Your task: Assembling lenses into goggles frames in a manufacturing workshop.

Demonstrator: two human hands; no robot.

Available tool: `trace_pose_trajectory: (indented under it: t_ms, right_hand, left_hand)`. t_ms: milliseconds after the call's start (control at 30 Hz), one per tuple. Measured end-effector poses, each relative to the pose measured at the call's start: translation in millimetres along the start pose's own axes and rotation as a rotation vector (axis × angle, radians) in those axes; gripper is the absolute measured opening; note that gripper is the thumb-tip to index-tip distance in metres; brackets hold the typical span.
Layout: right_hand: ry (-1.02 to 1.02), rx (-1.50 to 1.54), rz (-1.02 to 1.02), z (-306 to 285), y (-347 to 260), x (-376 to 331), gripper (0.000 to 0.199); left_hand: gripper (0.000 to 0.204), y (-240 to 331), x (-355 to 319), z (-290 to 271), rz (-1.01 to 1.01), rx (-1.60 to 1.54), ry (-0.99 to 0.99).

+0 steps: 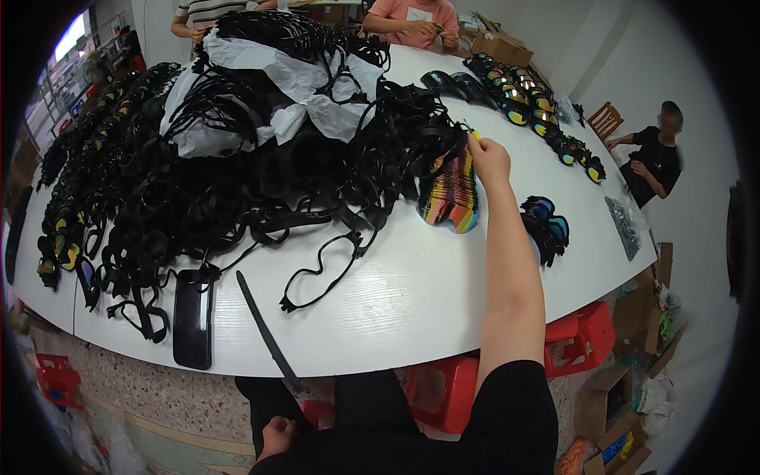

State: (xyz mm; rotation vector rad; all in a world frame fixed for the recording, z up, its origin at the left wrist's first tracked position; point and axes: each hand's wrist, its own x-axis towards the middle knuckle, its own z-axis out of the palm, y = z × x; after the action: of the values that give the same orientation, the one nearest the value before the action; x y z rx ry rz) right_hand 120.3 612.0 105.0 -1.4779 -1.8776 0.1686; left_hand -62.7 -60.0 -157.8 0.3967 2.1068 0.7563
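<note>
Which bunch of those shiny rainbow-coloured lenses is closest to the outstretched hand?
The upright stack of mirrored lenses just below the right hand, near the black frame pile. The long row toward the far edge and the small dark cluster lie farther off.

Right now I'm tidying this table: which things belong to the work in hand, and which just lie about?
In hand:
right hand
small yellow tool
stack of mirrored lenses
heap of black frames

Lying about:
black strip
red stools
cardboard boxes

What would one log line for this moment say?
right hand: stretched over white table, pinching small yellow item | touching: stack of mirrored lenses | left hand: low by lap, empty | nearby: black frame pile
</note>
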Motion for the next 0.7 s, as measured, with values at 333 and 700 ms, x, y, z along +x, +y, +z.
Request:
trace_pose_trajectory:
  t_ms: [333,700]
  right_hand:
    - [0.019,-0.171,0.01,35.7,20.9,47.8,0.025]
    - [-0.446,-0.203,-0.164,62.3,12.8,69.9,0.037]
  left_hand:
    - [0.02,-24.4,17.0,11.4,0.068,0.047,0.11]
    - [0.023,-45.0,36.0,14.4,0.069,0.129,0.133]
